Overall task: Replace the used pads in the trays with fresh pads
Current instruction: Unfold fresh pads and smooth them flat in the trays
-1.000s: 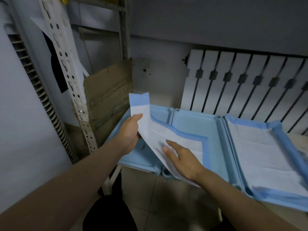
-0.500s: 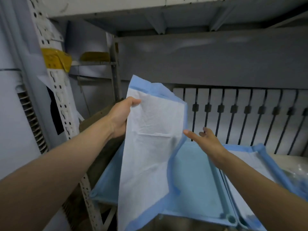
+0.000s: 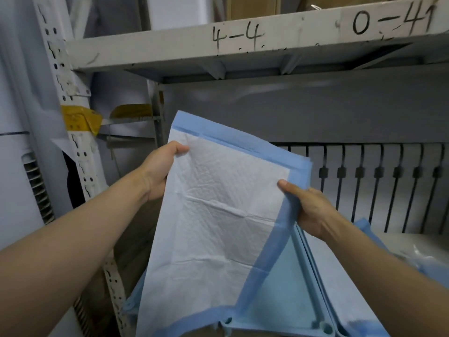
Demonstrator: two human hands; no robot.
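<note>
Grey metal shelving is filling the background, its pale front beam (image 3: 170, 47) marked "4-4" by hand and running high above the light blue plastic tray (image 3: 286, 295), which is sitting low in view with a smooth, bare floor and rounded moulded corners. A second ago the white quilted pad with the blue border (image 3: 218, 215) was lying half folded inside that tray under a flat right palm. Now it is hanging spread out above the tray, its lower edge drooping over the tray's near left corner. The left hand (image 3: 160, 171) is pinching the pad's upper left edge, thumb on the front and fingers behind. The right hand (image 3: 308, 210), open and reaching half a second ago, is now gripping the right blue border, thumb on top and fingers curled behind. This probably means the fresh pad is being opened out for laying flat in the bare tray. Its centre is looking soft and dimpled, crossed by sharp fold creases, while the border is looking thin and slick; the upper right corner seems to be still doubled over. Just right of the tray, a second blue tray (image 3: 345, 288) is already holding a pad. Behind the tray, a white slatted panel with black bars (image 3: 364, 186) is standing upright.
</note>
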